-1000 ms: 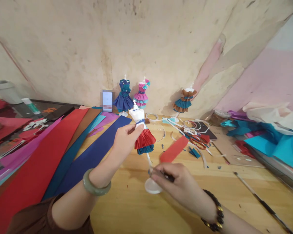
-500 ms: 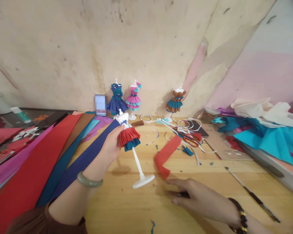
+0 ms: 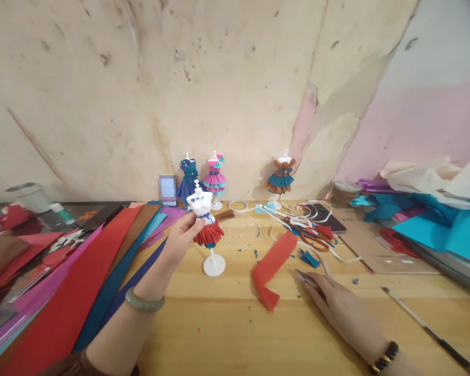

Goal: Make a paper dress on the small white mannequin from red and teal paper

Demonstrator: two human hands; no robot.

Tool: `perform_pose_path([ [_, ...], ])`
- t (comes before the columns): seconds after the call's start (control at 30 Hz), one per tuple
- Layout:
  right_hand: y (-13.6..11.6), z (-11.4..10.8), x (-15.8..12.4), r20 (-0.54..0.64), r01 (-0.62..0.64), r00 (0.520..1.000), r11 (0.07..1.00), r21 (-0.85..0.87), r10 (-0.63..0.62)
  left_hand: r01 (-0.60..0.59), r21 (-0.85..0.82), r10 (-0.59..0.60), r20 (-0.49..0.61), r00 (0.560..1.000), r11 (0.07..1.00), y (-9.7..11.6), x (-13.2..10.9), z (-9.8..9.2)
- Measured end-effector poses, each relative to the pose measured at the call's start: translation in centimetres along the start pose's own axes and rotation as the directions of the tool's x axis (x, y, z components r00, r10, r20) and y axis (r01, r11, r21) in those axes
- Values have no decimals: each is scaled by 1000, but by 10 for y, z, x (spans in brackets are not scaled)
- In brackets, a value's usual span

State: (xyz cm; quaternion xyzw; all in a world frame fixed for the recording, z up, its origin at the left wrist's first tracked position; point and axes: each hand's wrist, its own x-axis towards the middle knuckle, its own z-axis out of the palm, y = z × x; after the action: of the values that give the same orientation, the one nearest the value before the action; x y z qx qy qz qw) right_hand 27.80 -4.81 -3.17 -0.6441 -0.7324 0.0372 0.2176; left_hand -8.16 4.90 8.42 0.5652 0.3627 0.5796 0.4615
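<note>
My left hand [image 3: 180, 241] grips the waist of a small white mannequin [image 3: 202, 202] that wears a pleated red and blue paper skirt [image 3: 209, 235]. Its round base [image 3: 214, 266] rests on the wooden table [image 3: 235, 334]. My right hand [image 3: 339, 308] lies low on the table to the right, fingers stretched toward a curled red paper strip [image 3: 270, 267]. A small dark tool [image 3: 306, 277] shows at its fingertips; whether the fingers grip it is unclear.
Long paper sheets in red [image 3: 68, 297], blue and brown fan out at the left. Three dressed mannequins [image 3: 214, 174] stand by the wall. Scissors [image 3: 315, 239], white strips and scraps lie behind the red strip. Teal paper [image 3: 438, 224] is piled at the right; a thin rod [image 3: 426, 329] lies nearby.
My left hand carried the mannequin away from me and stood its base on the table. My right hand let go of the stand and slid right, past the red strip.
</note>
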Motion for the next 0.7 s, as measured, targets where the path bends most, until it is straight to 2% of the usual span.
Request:
perform_pose_path([
  [0.1,12,13,1,-101,85,991,996,-30,-88,-48,104,42,61,997,993,0,11,-6],
  [0.23,24,25,0,-192,173,964,982,-79,-185,-55,126,45,86,995,991,-9,18,-13],
  [0.43,22,25,0,-227,164,958,984,-64,-174,-47,161,39,49,998,986,-15,17,-12],
  [0.7,21,22,0,-177,152,972,988,-22,-154,-51,233,51,6,999,971,-10,4,-6],
])
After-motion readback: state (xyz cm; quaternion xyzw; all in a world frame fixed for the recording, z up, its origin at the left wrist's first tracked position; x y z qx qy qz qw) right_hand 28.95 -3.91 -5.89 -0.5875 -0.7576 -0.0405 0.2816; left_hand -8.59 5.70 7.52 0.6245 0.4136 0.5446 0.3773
